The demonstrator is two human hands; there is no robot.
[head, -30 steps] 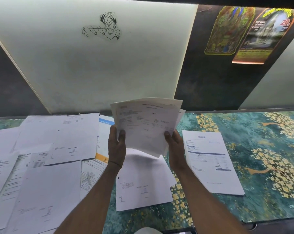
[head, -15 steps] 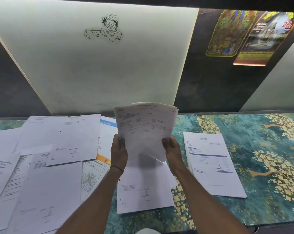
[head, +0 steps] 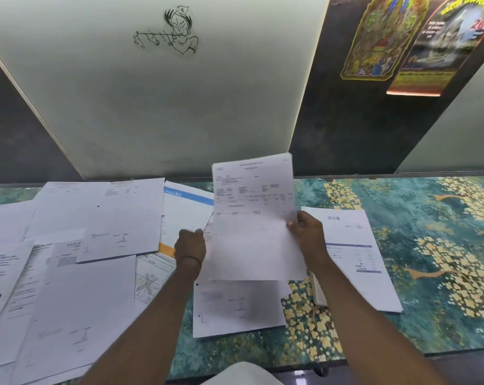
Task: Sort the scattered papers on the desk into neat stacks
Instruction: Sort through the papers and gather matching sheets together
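Note:
I hold a squared-up bundle of printed papers (head: 252,218) upright above the desk. My right hand (head: 307,234) pinches its right edge. My left hand (head: 190,245) is blurred, fingers curled, right beside the bundle's left edge; whether it touches the sheets is unclear. One white sheet (head: 235,307) lies flat under the bundle. A single form (head: 357,259) lies to the right, partly under my right forearm. Several overlapping sheets (head: 104,218) cover the desk's left half, among them a sheet with a blue band (head: 188,201).
The desk top (head: 429,218) is teal with a gold flower pattern, bare on its right side. A pale wall panel (head: 179,107) rises right behind the desk. The desk's front edge (head: 401,354) runs near the bottom of the view.
The fanned sheets have been aligned into one even bundle, now upright and shifted right. My right hand moved up its right edge; my left hand slid to the left of the bundle.

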